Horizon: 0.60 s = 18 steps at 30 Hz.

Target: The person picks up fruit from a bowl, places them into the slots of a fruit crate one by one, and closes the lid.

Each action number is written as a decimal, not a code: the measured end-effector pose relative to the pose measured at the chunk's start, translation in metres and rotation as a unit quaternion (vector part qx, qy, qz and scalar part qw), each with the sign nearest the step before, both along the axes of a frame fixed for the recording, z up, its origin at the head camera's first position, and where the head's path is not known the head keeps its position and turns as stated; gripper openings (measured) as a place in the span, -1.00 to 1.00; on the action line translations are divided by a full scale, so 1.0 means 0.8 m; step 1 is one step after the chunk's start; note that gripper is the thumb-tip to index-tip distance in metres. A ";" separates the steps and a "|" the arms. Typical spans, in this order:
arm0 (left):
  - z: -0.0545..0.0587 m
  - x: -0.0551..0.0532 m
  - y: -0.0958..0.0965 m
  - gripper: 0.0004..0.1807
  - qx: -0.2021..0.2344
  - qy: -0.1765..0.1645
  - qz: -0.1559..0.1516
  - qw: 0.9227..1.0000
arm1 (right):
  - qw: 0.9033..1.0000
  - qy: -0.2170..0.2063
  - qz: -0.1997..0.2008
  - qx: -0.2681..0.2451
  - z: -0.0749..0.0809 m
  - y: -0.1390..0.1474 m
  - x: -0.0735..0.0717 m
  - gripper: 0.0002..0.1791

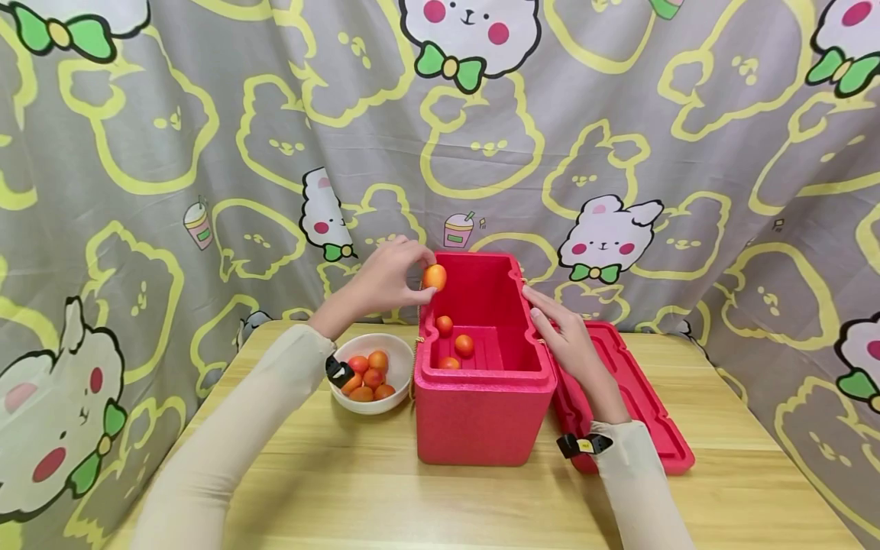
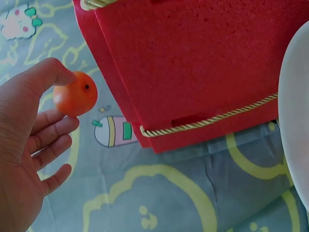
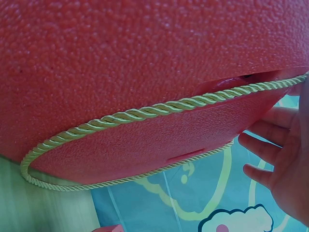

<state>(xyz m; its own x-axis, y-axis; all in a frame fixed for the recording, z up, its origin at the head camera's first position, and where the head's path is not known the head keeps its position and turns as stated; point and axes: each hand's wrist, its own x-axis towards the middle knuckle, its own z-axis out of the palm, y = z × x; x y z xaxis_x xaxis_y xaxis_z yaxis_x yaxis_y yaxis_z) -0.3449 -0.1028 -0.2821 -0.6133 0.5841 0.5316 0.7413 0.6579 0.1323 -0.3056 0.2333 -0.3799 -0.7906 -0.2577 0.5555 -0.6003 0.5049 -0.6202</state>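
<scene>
In the head view my left hand (image 1: 390, 276) pinches a small orange fruit (image 1: 435, 278) between thumb and fingers, just above the left rim of a red foam box (image 1: 481, 424). The left wrist view shows this round fruit (image 2: 76, 99) with a dark stem spot; the other fingers spread loosely below it. Several similar fruits (image 1: 464, 346) lie inside the box, on its floor. My right hand (image 1: 569, 336) rests with extended fingers on the box's right rim. In the right wrist view its fingers (image 3: 265, 150) touch the box edge near a gold rope (image 3: 159, 108).
Left of the box, a white bowl (image 1: 402, 347) holds several more orange fruits. The red lid (image 1: 642, 397) lies on the wooden table (image 1: 357, 489) to the right, partly under my right forearm. Behind the table hangs a grey patterned curtain (image 1: 385, 153).
</scene>
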 end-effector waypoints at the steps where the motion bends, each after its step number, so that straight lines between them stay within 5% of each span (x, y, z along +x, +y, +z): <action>1: 0.002 0.001 0.003 -0.62 -0.006 0.002 -0.003 1.000 | 1.000 0.001 0.001 0.000 0.000 0.000 0.000 -0.46; 18: 0.005 0.006 0.044 -0.61 -0.147 0.018 -0.047 0.988 | 1.000 0.014 0.003 -0.001 -0.001 0.001 -0.003 -0.47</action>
<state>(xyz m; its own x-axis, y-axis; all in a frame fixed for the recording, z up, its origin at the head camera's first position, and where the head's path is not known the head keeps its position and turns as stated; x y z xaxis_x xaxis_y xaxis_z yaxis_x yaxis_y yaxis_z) -0.3401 -0.0679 -0.2784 -0.5327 0.7701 0.3509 0.8015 0.5923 -0.0830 -0.3079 0.2343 -0.3808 -0.7726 -0.2620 0.5782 -0.6212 0.4996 -0.6037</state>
